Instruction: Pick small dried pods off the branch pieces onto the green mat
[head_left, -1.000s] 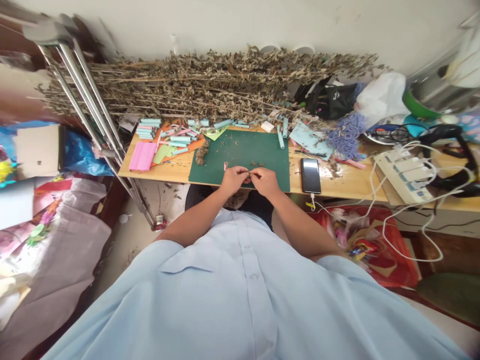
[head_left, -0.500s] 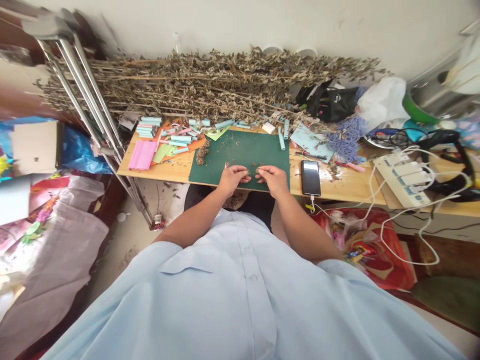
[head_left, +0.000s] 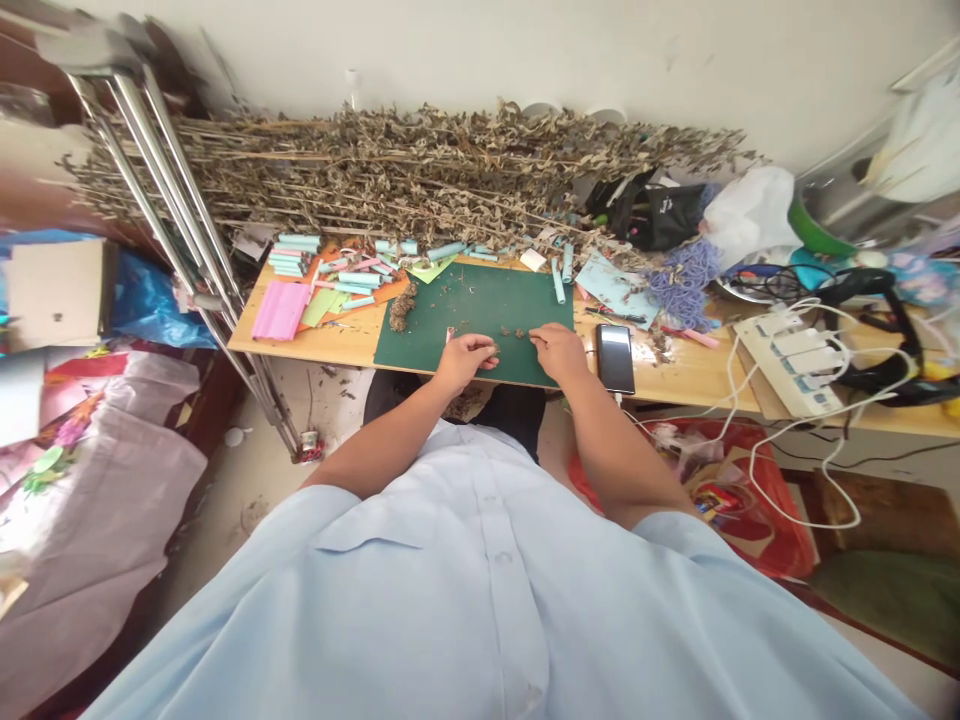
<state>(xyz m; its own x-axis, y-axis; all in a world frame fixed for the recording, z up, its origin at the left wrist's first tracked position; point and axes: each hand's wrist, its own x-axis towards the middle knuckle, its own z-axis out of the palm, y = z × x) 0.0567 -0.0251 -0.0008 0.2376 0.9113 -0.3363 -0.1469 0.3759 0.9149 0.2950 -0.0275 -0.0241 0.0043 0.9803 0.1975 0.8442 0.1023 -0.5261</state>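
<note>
My left hand (head_left: pixel 466 362) is closed in a pinch above the front of the green mat (head_left: pixel 450 300). A small brown bit that looks like dried leaf shows at its fingertips. To the right, my right hand (head_left: pixel 561 352) rests low over the mat with thumb and fingers pressed together. Whatever it may hold is too small to make out. Small brown leaf crumbs (head_left: pixel 517 332) lie just left of its fingertips. On the mat's left side sits a clump of crumbled dried leaf (head_left: pixel 402 306). A small pinkish roll (head_left: pixel 450 334) lies behind my left hand.
Dried leafy stalks (head_left: pixel 390 175) run along the wall. Blue paper rolls (head_left: pixel 360 278) and pink paper (head_left: pixel 280 310) lie left. To the right are a phone (head_left: pixel 616 358), purple yarn (head_left: pixel 684 283) and a power strip (head_left: pixel 791 362) with loose cables. Metal crutches (head_left: pixel 180 210) lean at the table's left end.
My right hand has moved right, away from my left hand, and lowered towards the mat. Crumbs now show between the hands. My left hand keeps its pinch in nearly the same place.
</note>
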